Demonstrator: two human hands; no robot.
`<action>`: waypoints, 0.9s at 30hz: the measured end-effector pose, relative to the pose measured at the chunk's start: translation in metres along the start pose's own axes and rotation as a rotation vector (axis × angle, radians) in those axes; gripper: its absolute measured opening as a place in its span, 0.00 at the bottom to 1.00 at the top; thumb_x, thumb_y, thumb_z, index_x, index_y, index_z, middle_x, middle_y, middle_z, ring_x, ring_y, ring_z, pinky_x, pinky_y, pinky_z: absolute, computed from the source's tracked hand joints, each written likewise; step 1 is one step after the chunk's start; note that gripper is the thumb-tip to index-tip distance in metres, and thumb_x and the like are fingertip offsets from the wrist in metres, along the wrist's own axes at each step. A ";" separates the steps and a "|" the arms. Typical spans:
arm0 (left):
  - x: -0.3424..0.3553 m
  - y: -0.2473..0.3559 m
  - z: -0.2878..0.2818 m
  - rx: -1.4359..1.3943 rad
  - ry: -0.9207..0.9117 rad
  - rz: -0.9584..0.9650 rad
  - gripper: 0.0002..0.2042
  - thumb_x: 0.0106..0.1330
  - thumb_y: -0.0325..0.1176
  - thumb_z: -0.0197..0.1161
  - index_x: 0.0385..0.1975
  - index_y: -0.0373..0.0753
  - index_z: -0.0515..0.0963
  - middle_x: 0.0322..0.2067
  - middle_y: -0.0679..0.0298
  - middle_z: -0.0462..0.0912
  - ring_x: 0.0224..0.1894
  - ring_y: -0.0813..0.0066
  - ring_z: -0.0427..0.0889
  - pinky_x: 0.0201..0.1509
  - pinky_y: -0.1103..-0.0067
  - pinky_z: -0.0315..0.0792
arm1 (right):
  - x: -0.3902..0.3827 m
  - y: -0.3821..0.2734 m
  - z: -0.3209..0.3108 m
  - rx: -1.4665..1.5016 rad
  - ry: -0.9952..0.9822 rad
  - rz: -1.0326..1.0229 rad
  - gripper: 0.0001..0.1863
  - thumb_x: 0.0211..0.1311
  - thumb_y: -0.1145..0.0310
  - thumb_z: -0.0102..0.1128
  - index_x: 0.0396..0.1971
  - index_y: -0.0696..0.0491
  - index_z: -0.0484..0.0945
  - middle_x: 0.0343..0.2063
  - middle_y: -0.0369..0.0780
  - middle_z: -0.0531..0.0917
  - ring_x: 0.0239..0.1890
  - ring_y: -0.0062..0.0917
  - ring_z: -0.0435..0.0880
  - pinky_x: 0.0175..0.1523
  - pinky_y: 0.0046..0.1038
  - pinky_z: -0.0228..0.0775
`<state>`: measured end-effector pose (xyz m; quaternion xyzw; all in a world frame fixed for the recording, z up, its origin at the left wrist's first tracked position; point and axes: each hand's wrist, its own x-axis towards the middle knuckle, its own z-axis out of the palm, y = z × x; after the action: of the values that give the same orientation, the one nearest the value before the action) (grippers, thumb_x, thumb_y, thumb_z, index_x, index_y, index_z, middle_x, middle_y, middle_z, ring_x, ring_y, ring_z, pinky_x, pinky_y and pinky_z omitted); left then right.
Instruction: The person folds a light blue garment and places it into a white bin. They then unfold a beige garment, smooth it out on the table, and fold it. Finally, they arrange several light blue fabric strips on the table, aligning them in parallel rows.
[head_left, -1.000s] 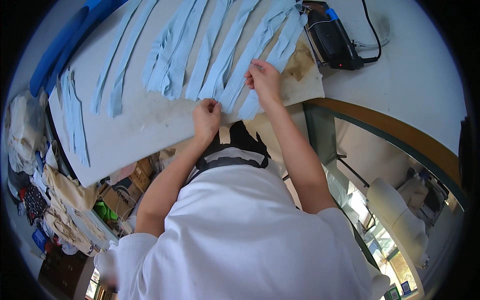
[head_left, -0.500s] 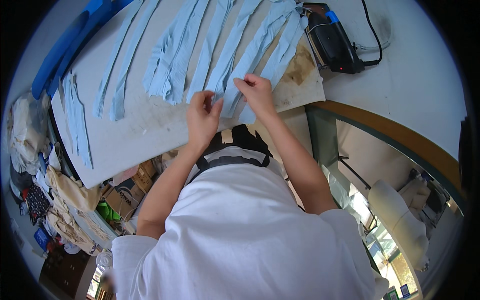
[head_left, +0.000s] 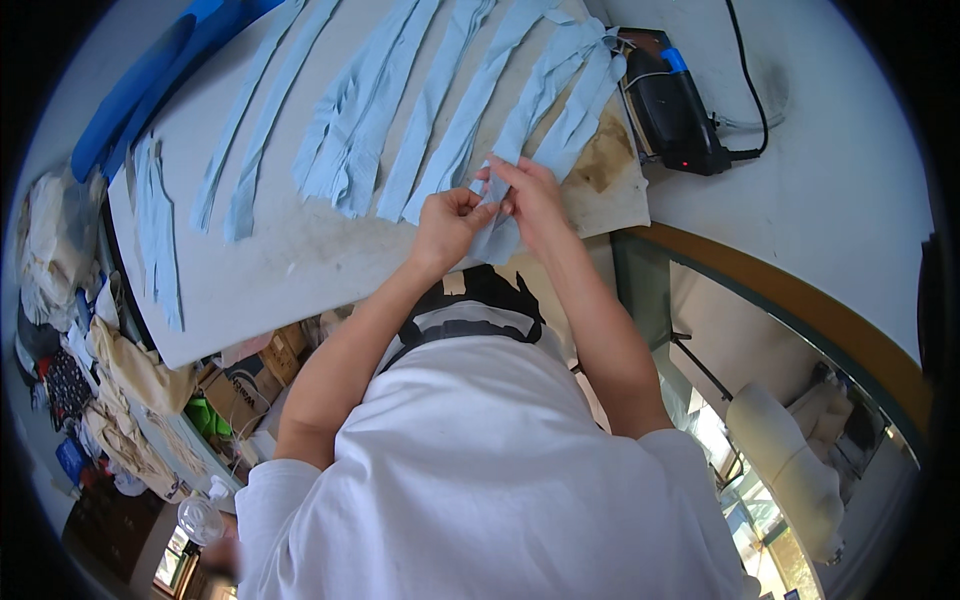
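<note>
Several light blue fabric strips (head_left: 345, 150) lie fanned out across a white cloth-covered work surface (head_left: 300, 275). Near its front edge, the end of one blue fabric strip (head_left: 493, 208) is lifted a little between my hands. My left hand (head_left: 452, 228) pinches this end from the left, thumb and fingers together. On the other side of it, my right hand (head_left: 535, 205) grips the same strip with bent fingers. Part of the strip is hidden behind the fingers. Another blue strip (head_left: 570, 130) runs just beyond my right hand.
A black iron (head_left: 675, 115) with a blue part, a lit red light and a cord rests at the far right. Next to it the cloth has a brown stain (head_left: 600, 155). A curved blue board (head_left: 140, 85) stands at the far left. Piled fabric (head_left: 140, 370) and cardboard boxes (head_left: 245, 390) sit below left.
My hands have come together and closed on the strip's end, lifting it slightly. My left hand moved right; the view has shifted a little.
</note>
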<state>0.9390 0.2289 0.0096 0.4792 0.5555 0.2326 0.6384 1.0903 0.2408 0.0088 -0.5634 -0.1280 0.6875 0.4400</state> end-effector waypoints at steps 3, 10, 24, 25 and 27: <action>-0.004 -0.021 0.000 0.063 0.043 -0.035 0.10 0.60 0.31 0.66 0.24 0.31 0.78 0.18 0.70 0.76 0.21 0.86 0.67 0.23 0.82 0.62 | 0.017 0.008 -0.002 -0.214 0.091 -0.122 0.10 0.60 0.65 0.59 0.29 0.57 0.79 0.25 0.37 0.84 0.24 0.16 0.78 0.25 0.20 0.64; -0.023 -0.028 -0.032 0.476 0.374 0.164 0.06 0.56 0.28 0.63 0.25 0.31 0.78 0.23 0.51 0.80 0.25 0.55 0.78 0.31 0.68 0.71 | 0.013 0.023 -0.001 -1.040 0.342 -0.470 0.11 0.56 0.66 0.60 0.33 0.58 0.79 0.23 0.43 0.83 0.30 0.34 0.84 0.36 0.33 0.74; 0.036 -0.030 -0.080 1.125 0.445 0.475 0.07 0.49 0.27 0.60 0.26 0.32 0.71 0.30 0.51 0.76 0.36 0.52 0.77 0.39 0.64 0.72 | -0.035 0.069 0.038 -0.733 0.024 -0.461 0.09 0.59 0.71 0.57 0.38 0.58 0.79 0.27 0.42 0.84 0.28 0.30 0.84 0.34 0.28 0.74; 0.038 -0.028 -0.085 1.104 0.414 0.432 0.07 0.49 0.27 0.60 0.27 0.31 0.72 0.29 0.51 0.77 0.34 0.53 0.78 0.38 0.65 0.73 | -0.035 0.072 0.043 -0.712 -0.003 -0.429 0.10 0.61 0.72 0.55 0.39 0.60 0.78 0.28 0.42 0.84 0.27 0.25 0.83 0.33 0.25 0.74; 0.042 -0.024 -0.100 1.064 0.354 0.344 0.08 0.50 0.27 0.60 0.27 0.30 0.74 0.27 0.51 0.78 0.30 0.56 0.79 0.36 0.68 0.74 | -0.038 0.074 0.057 -0.673 -0.028 -0.361 0.11 0.64 0.72 0.54 0.41 0.61 0.78 0.28 0.40 0.84 0.26 0.20 0.82 0.33 0.22 0.74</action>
<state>0.8519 0.2890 -0.0239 0.7712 0.6082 0.0984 0.1605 1.0047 0.1879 0.0035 -0.6354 -0.4498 0.5259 0.3427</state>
